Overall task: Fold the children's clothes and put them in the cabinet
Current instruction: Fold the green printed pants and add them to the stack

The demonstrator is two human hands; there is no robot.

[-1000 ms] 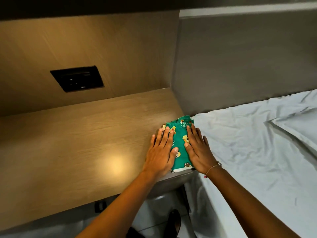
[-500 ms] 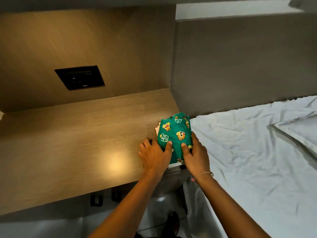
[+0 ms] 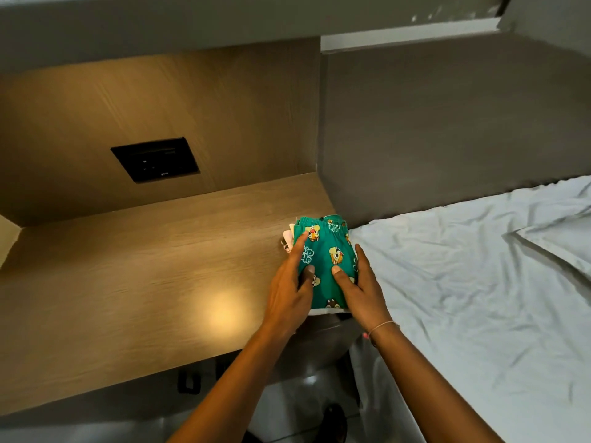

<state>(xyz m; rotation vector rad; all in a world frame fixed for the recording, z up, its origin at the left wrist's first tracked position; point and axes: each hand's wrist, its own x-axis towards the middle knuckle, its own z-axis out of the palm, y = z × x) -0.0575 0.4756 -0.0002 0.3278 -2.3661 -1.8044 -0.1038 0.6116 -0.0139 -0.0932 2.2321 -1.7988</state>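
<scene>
A small stack of folded children's clothes (image 3: 326, 251) lies at the right end of the wooden shelf (image 3: 144, 282), beside the bed. The top piece is green with cartoon prints; pale pieces peek out at its left and bottom edges. My left hand (image 3: 287, 292) grips the stack's left side, thumb on top. My right hand (image 3: 358, 289) grips its right side, thumb pressed on the green fabric. The near end of the stack looks slightly raised off the shelf.
A bed with a rumpled white sheet (image 3: 463, 282) fills the right, with a pillow (image 3: 563, 244) at the far right. A grey headboard panel (image 3: 447, 123) rises behind. A black socket plate (image 3: 155, 159) is set in the wooden back wall. Glossy floor shows below the shelf edge.
One second ago both palms lay flat on the green garment. Since then the fingers have curled around the stack's sides, and more of the printed top now shows.
</scene>
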